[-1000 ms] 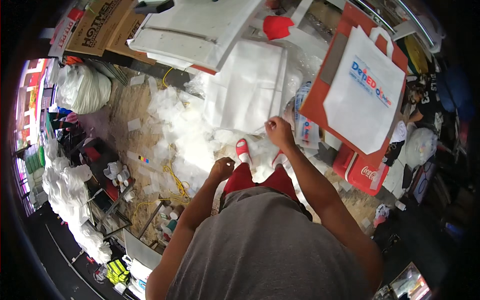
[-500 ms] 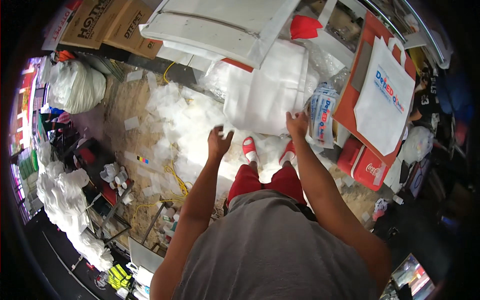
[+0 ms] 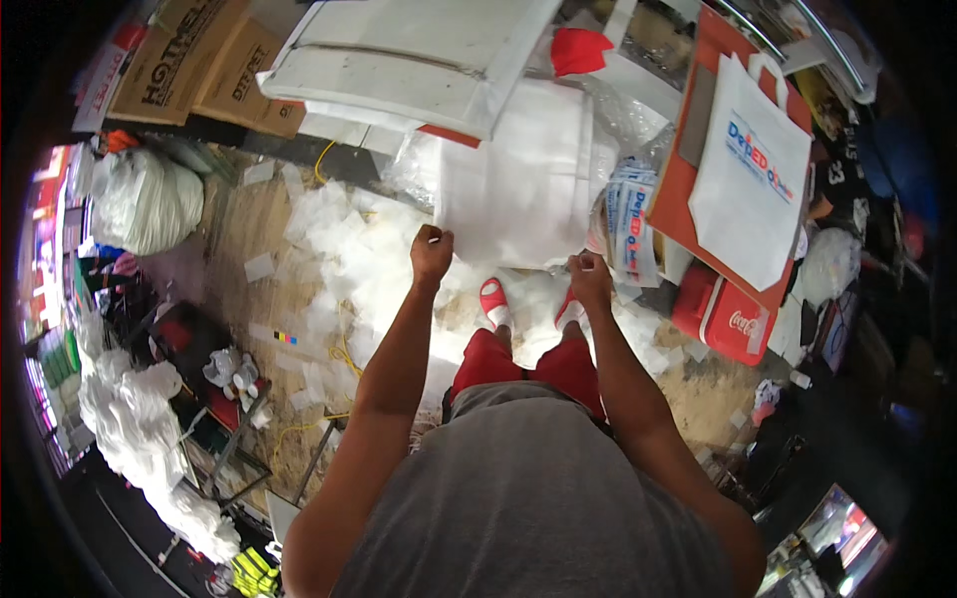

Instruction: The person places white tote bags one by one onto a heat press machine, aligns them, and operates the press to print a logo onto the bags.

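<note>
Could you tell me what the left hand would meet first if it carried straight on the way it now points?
The left hand is closed at the lower left corner of the white bag and points up the picture. It would most likely push along that bag first, then meet the white panel beyond, though depth is hard to judge.

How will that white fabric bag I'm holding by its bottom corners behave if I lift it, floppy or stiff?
Probably floppy: the white fabric bag lies flat, pinched at its corners by the left hand and right hand. Likely light, being thin sheet. It may sag in the middle when lifted.
</note>
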### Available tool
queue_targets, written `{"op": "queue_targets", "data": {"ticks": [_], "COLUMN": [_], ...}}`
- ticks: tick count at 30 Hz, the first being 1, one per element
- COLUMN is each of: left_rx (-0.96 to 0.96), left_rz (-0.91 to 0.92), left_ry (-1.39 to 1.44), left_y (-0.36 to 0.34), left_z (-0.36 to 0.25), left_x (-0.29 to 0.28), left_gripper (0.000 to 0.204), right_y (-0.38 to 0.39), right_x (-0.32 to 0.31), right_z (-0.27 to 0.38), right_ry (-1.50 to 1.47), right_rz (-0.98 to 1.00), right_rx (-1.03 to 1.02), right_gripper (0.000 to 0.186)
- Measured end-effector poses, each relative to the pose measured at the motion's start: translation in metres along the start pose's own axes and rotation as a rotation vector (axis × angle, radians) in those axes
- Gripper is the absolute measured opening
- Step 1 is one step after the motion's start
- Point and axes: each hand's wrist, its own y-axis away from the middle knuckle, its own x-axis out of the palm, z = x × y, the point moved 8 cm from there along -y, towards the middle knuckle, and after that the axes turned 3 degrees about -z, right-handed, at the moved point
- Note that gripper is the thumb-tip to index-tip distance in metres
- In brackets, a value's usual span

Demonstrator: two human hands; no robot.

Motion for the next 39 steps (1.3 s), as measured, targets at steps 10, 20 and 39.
{"op": "queue_targets", "data": {"ticks": [10, 20, 39], "left_rx": [-0.555, 0.347, 1.651], "left_rz": [0.468, 0.084, -0.674], "left_ry": [0.680, 0.227, 0.539], "left_y": [0.131, 0.135, 0.227], "left_z": [0.004, -0.180, -0.671], "left_x": [-0.046, -0.111, 0.073], "left_gripper": [0.048, 0.059, 0.020], "right_y": [0.056, 0.096, -0.004], "right_x": [-0.001, -0.150, -0.608], "right_z": [0.047, 0.163, 0.262], "right_ry": [-0.756, -0.435, -0.318], "right_rz": [0.817, 0.368, -1.155], "right_rx": [0.410, -0.197, -1.189], "right_gripper": [0.058, 0.072, 0.023]}}
